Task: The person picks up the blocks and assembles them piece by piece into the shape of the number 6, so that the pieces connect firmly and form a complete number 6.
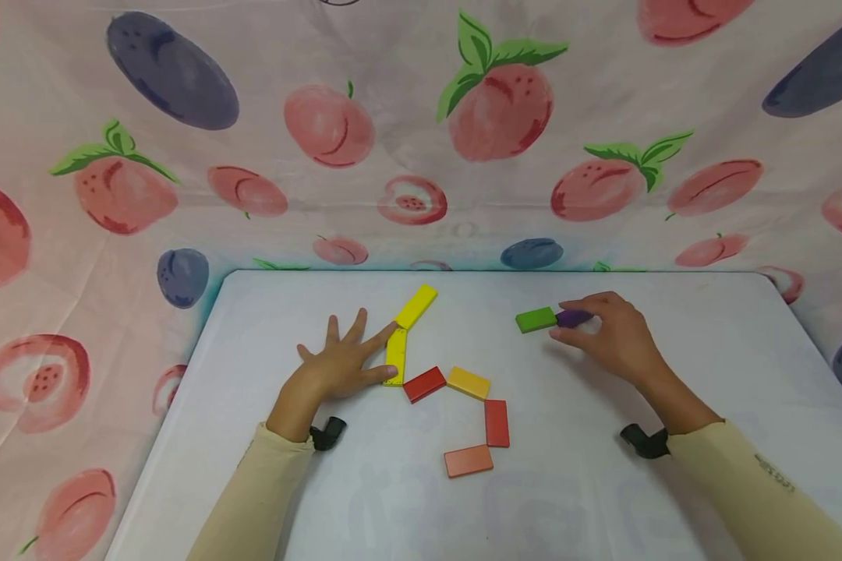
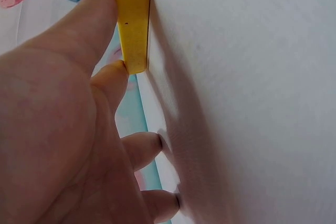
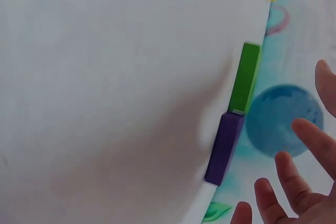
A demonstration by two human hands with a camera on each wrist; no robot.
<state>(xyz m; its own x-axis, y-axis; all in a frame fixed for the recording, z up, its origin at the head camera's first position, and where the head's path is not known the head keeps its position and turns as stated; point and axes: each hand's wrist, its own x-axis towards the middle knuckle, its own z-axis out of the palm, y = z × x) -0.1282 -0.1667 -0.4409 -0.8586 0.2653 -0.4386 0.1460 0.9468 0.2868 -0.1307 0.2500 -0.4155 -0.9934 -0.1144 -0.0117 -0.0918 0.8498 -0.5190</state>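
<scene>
Left hand [image 1: 340,366], spread, touches the near yellow block [image 1: 396,352], probably steadying it; right hand [image 1: 617,335], spread, seems clear of the purple block [image 3: 225,148] touching the green block [image 3: 245,77].

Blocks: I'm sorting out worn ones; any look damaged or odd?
The nearer yellow block touched by the left hand shows small dark specks, odd on its plain side, perhaps wear; nothing else stands out.

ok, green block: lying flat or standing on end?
Flat. The head view shows the green block with its broad face up on the white table.
</scene>
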